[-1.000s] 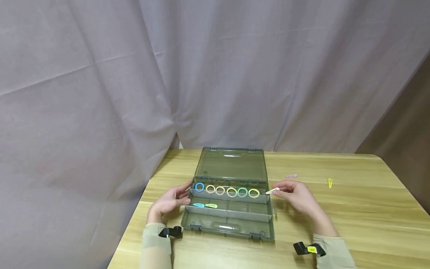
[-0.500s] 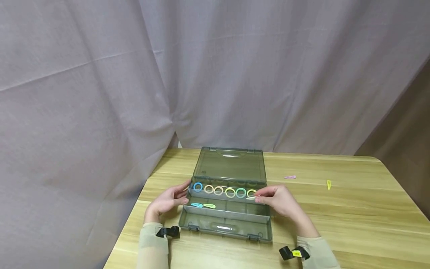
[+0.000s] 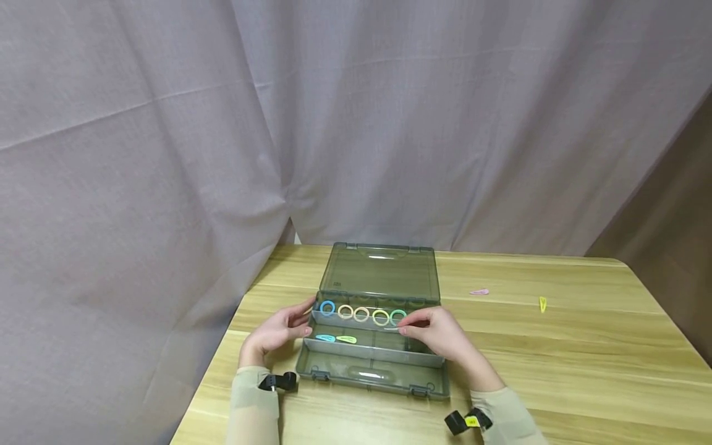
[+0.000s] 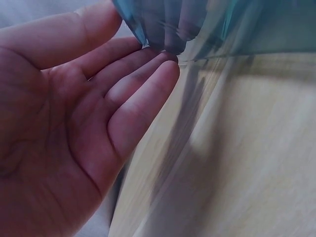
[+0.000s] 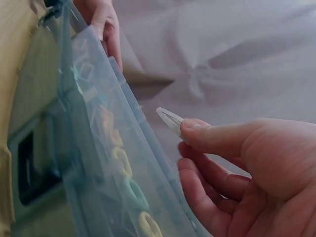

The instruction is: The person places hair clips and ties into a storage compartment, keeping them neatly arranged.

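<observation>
A translucent grey-green compartment box lies with its lid raised at the back. My left hand holds the box's left side, thumb at the rim and fingers along the outer wall. Above the middle row, my right hand pinches a white snap hair clip between thumb and fingers. In that row lie a blue hair clip and a lime-green hair clip. The back row holds several ring-shaped hair ties, among them a blue hair tie and a green hair tie; my right hand covers that row's right end.
A pink hair clip and a yellow hair clip lie on the wooden table, right of the box. Behind the table hangs a grey curtain. Each wrist wears a black camera.
My right hand has carried the white hair clip leftward from the box's right edge to over the middle row, now hiding the rightmost hair tie. My left hand stays at the box's left side.
</observation>
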A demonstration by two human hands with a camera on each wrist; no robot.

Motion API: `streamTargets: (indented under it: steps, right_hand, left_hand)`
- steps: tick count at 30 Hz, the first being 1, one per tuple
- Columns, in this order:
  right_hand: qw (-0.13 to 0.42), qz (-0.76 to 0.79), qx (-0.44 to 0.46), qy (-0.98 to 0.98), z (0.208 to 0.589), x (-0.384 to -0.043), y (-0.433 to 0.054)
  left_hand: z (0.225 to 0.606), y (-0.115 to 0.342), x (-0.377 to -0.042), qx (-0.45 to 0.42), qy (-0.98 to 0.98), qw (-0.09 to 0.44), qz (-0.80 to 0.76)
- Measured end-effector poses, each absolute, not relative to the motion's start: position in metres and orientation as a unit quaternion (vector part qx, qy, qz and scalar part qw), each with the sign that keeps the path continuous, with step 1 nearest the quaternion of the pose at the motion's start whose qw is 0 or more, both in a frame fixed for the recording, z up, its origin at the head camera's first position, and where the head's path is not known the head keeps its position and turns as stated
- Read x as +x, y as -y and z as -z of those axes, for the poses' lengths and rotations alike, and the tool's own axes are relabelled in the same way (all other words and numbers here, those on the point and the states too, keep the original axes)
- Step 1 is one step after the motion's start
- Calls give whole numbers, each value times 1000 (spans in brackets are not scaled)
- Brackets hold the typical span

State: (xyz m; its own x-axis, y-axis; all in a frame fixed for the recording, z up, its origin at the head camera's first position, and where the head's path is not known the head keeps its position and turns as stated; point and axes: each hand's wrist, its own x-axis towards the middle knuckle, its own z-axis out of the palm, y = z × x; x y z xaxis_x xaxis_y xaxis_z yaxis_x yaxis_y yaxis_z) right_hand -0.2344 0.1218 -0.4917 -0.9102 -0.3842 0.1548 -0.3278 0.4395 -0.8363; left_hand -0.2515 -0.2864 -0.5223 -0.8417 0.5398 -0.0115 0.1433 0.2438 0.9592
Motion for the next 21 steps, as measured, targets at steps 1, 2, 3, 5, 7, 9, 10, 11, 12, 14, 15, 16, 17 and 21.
streamTargets:
  steps: [1, 2, 3, 5, 7, 9, 10, 11, 12, 14, 15, 16, 17, 21]
  right_hand:
    - [31, 487, -209, -848, 492, -234, -119]
    - [35, 489, -207, -847, 492, -234, -115]
    - [37, 487, -205, -848, 492, -234, -112]
    - [39, 482, -203, -851, 492, -234, -106]
    - [37, 475, -204, -855, 493, -234, -100]
    - [35, 464, -205, -861, 495, -234, -96]
    - [35, 461, -205, -863, 496, -235, -94]
    - [37, 456, -204, -865, 497, -235, -93]
    - [40, 453, -201, -868, 498, -235, -92]
    - [44, 448, -193, -872, 499, -235, -89]
    - [45, 446, -188, -874, 499, -235, -88]
    - [44, 445, -185, -875, 499, -235, -87]
    - [45, 444, -182, -876, 499, -235, -86]
    - [43, 438, -180, -880, 496, -236, -83]
  left_hand:
    - [522, 287, -251, 222, -770, 172, -572]
    - [522, 287, -251, 222, -771, 172, -572]
    - [522, 288, -251, 222, -771, 171, -571]
    - [522, 289, -252, 221, -773, 170, -569]
    - [523, 290, -252, 219, -775, 169, -569]
    - [524, 290, -252, 219, -776, 170, -567]
    - [524, 290, -252, 218, -775, 171, -567]
    - [525, 290, -252, 219, -776, 172, -567]
    - [525, 290, -252, 219, -775, 173, -566]
    - [526, 289, -252, 219, -773, 177, -568]
    - [526, 289, -252, 219, -773, 177, -569]
    - [526, 288, -252, 218, -772, 177, -570]
    - [525, 288, -252, 218, -772, 177, -570]
    - [523, 287, -253, 217, -773, 173, -570]
